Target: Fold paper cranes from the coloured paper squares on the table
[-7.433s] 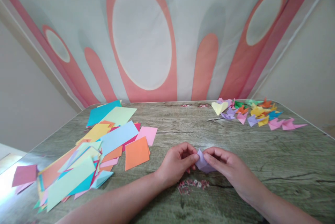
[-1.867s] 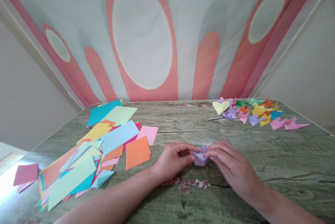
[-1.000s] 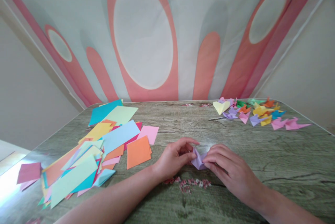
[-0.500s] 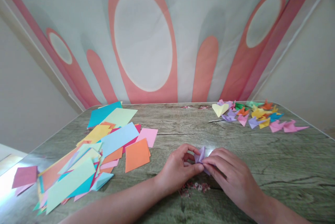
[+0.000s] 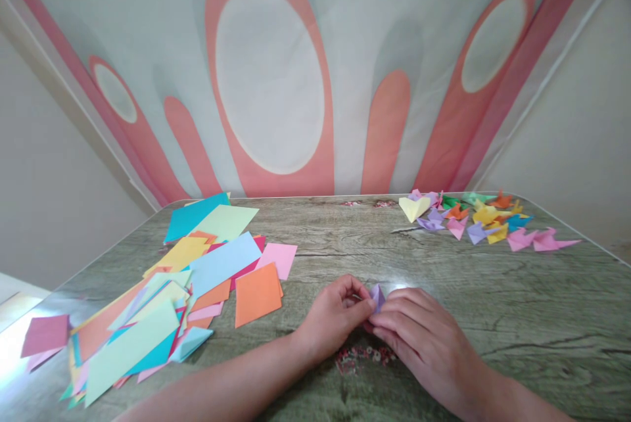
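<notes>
Between my two hands, above the near middle of the table, is a small folded piece of purple origami paper. Only a pointed part of it shows; the rest is covered by my fingers. My left hand pinches its left side between thumb and fingers. From the right, my right hand closes on the same paper, its fingertips meeting those of the left. Both hands are low over the wood-patterned tabletop.
On the left lie loose coloured sheets, among them a light blue sheet, an orange square and a pale green strip. At the back right sit several folded paper figures, with a cream paper heart. A patterned backdrop rises behind the table.
My right hand has shifted slightly left and wrapped closer around the purple paper. Less of the paper shows now, and the lower flap is hidden.
</notes>
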{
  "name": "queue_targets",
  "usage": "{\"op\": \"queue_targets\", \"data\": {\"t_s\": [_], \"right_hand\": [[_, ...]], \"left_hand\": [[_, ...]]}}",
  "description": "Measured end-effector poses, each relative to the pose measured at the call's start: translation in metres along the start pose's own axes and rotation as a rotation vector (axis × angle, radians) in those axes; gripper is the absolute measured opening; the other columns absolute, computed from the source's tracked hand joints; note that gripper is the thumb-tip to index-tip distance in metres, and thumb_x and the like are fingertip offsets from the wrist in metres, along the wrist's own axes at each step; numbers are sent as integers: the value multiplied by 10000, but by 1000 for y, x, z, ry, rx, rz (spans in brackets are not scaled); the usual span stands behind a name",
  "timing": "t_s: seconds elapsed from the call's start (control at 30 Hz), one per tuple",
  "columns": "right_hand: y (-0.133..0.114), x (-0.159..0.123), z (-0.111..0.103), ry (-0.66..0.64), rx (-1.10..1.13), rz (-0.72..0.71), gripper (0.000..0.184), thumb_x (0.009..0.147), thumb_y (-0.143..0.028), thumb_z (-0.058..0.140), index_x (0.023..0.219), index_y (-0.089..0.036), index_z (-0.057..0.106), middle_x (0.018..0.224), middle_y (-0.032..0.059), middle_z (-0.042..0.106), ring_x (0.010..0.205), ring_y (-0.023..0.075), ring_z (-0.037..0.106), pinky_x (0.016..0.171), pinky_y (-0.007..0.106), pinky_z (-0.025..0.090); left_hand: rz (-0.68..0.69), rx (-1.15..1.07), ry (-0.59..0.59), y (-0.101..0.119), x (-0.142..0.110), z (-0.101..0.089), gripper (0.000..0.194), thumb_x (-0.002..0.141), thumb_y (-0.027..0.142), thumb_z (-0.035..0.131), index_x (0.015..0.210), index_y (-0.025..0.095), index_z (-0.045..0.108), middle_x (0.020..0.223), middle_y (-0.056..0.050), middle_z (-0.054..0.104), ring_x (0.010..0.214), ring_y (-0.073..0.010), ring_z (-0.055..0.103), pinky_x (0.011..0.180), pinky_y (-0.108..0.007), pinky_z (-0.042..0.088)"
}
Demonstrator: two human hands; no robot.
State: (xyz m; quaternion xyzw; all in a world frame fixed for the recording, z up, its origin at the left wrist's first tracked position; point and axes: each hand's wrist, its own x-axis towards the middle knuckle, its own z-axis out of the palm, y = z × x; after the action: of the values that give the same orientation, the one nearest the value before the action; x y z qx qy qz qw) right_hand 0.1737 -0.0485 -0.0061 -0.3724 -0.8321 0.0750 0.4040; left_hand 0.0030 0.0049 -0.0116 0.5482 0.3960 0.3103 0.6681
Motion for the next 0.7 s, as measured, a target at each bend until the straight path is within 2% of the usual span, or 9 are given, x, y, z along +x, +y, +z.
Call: {"op": "queue_targets", "data": {"t_s": [0.13,0.27,0.33,0.4,0.53,0.7], "right_hand": [[4,-3,-5,-38,116,88,126,907,-154,559,994,-209,632,893,30,667,880,191,574,820,362,445],[14,-3,-10,-11,185,389,148,931,-226,506,1032,-246,613,999,30,648,976,188,574,857,339,448],[16,-2,-11,-31,229,536,195,912,-258,528,1095,-258,593,1065,28,641,995,190,578,858,329,456],[15,0,-11,-88,306,620,251,895,-263,538,1143,-264,578,1077,18,646,949,180,598,838,313,469],[10,4,-10,-163,418,681,213,876,-249,542,1072,-239,626,974,2,677,872,167,624,798,285,476],[12,3,-10,-115,380,704,150,868,-277,543,951,-226,657,846,-7,690,788,173,634,727,281,484]], "left_hand": [[-14,-30,-36,0,1,-2,317,754,334,719,861,138,494,698,27,557,595,-92,558,581,-211,432],[-43,-153,-132,1,2,-5,386,713,342,759,893,143,482,757,-4,576,641,-138,604,636,-286,496],[-62,-175,-189,2,2,-7,403,692,333,781,905,143,497,755,-5,567,644,-134,590,643,-286,495],[-79,-174,-227,3,2,-8,412,673,325,799,910,143,515,751,-3,559,649,-119,567,640,-256,472],[-93,-169,-258,4,1,-8,429,642,330,820,891,144,525,793,-13,568,690,-107,543,630,-213,417],[-25,-31,-243,5,-4,-6,352,724,310,752,942,160,520,790,-10,578,702,-119,544,655,-234,426]]}}
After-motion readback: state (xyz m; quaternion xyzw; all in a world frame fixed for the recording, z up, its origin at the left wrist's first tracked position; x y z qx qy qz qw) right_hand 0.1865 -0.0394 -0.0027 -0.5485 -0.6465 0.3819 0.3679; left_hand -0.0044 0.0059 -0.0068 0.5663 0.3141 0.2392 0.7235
